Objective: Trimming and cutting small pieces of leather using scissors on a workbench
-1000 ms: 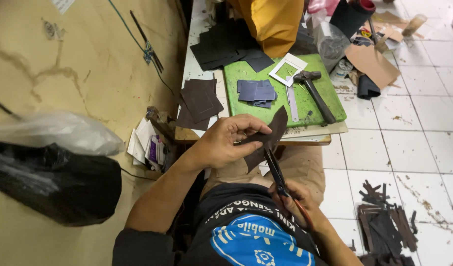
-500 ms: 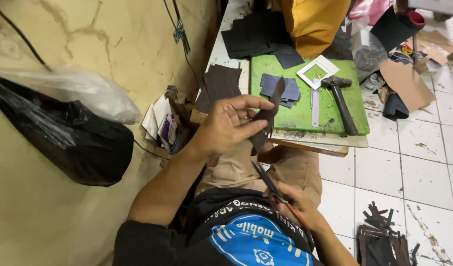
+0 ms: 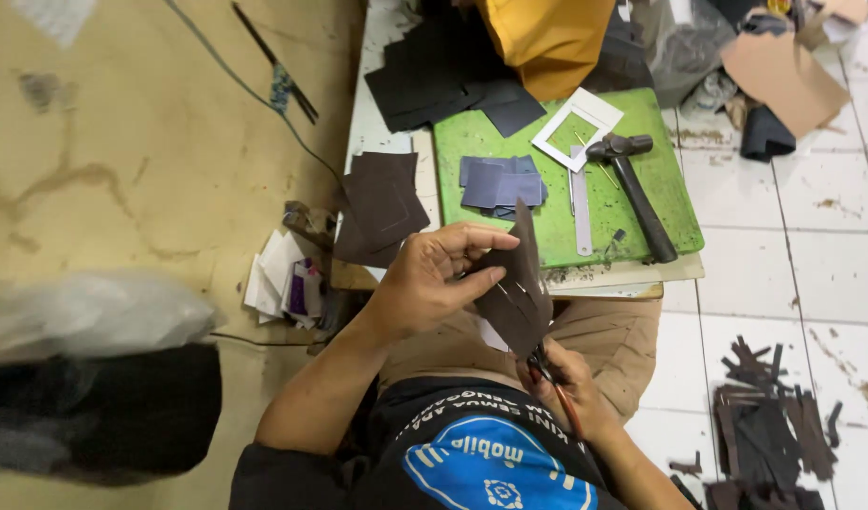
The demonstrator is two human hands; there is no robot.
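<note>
Above the person's lap, the left hand [image 3: 434, 279] pinches a thin, floppy dark-brown leather piece [image 3: 517, 288] by its edge; the right hand [image 3: 571, 382] grips red-handled scissors [image 3: 552, 378] cutting its lower edge.

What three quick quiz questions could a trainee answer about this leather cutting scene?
1. True or false: the left hand holds the dark leather piece.
2. Which tool does the right hand work? A scissors, B hammer, C metal ruler.
3. The hammer lies on the ____ cutting mat.

Key: 1 true; 2 A; 3 green.
</note>
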